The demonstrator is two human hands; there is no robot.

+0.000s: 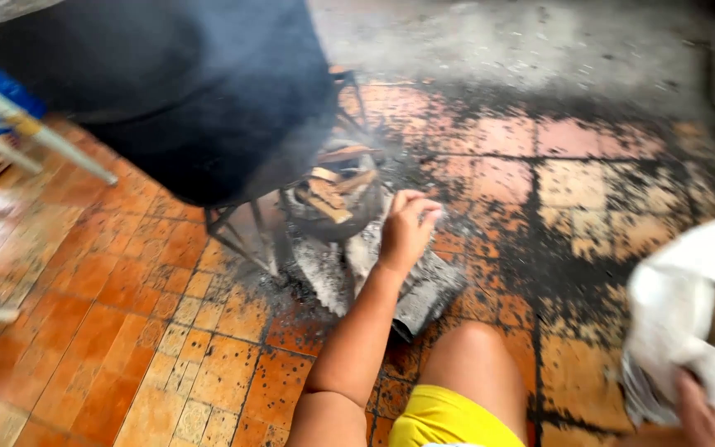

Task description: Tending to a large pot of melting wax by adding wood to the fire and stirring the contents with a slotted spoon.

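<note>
I see my left hand (408, 230) stretched out over the floor, fingers curled loosely with the tips bunched together; whether anything small is pinched in that grip I cannot tell, since the view is blurred. It hovers just beside a small round stove (333, 203) that holds several short sticks of firewood (329, 197). The stove sits under a big black pot (175, 91) raised on a metal stand (242, 232). Grey ash (324, 273) is spread on the floor below the hand. My right hand (705, 418) is low at the right edge, clenched on a white bag (688, 323) that seems to hang open. The orange tiled floor (159, 331) is blackened with soot around the stove.
</note>
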